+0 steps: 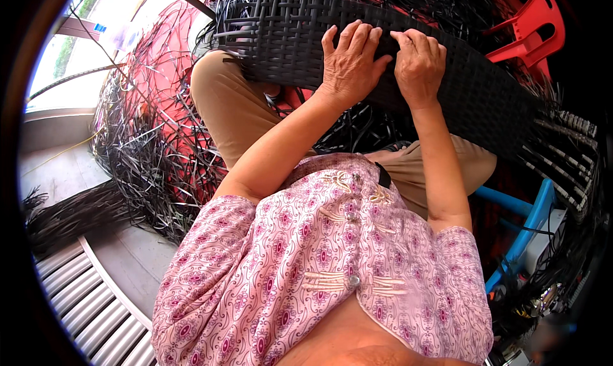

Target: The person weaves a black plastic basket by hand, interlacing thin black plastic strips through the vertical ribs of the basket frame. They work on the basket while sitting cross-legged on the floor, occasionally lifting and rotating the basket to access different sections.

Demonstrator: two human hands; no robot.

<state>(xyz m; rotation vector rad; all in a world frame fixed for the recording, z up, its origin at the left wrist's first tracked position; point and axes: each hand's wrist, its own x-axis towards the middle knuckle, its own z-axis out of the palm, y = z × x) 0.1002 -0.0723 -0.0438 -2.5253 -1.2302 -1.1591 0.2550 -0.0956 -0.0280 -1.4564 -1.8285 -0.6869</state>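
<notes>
A long black woven panel (294, 37) of flat plastic strips lies across my knees, running from upper left to lower right. My left hand (353, 59) rests on its weave, fingers spread and thumb stretched toward the other hand. Close beside it, my right hand (419, 66) has its fingers bent and pressed together against the panel. What those fingers pinch, if anything, is hidden. Unwoven rib ends wrapped in pale and dark bands (565, 168) stick out at the panel's right end. Short loose ends show at its left end.
Tangled black strips (159, 174) spread over a red surface at left. A red plastic chair (533, 31) stands at upper right, a blue frame (520, 238) at lower right. A slatted white bench (96, 308) is at lower left, and more strips lie beyond the panel.
</notes>
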